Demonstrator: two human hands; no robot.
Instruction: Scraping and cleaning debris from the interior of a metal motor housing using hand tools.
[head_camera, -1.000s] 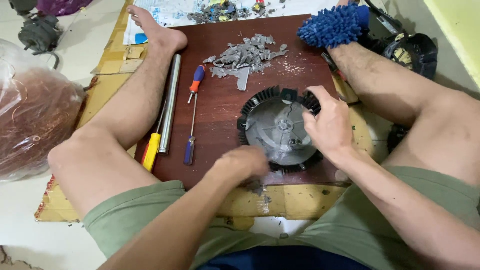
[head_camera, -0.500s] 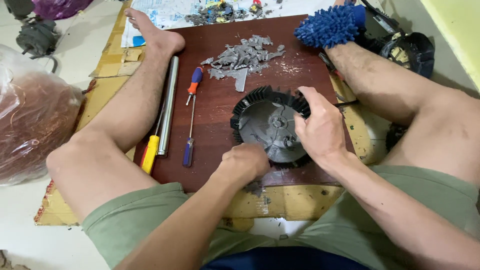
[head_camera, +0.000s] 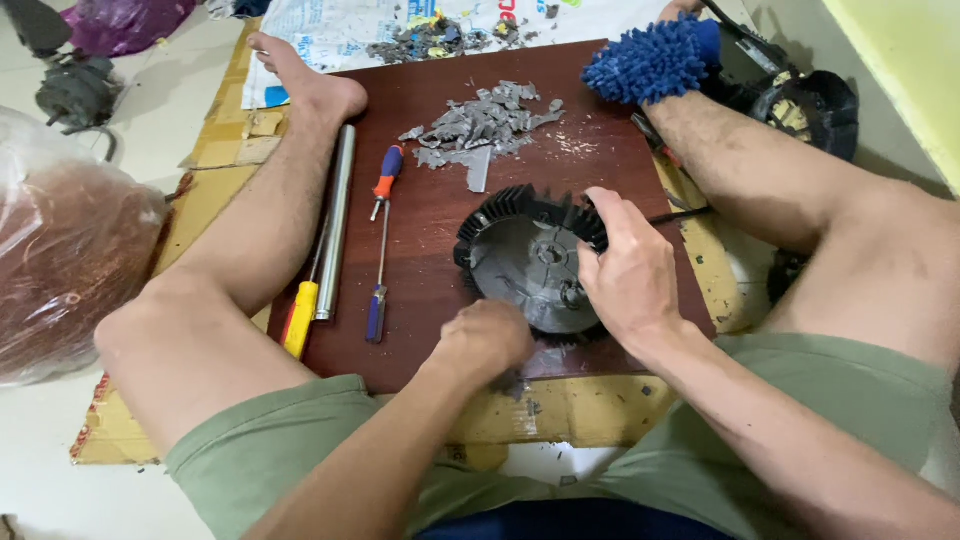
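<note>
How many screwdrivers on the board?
2: an orange-and-blue-handled screwdriver mid-board, and a blue-handled screwdriver just below it. The yellow-handled tool beside the metal tube may be another; its tip is hidden.

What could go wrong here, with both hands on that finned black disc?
1. The right hand wraps the finned rim of the black disc; the fins could nick the fingers if it slips.
2. The left hand works low at the disc's near edge, close to the wooden board edge; the disc could slide off.
3. The grey scrap pile and screwdriver lie beside the bare legs; sharp bits could scratch.
</note>
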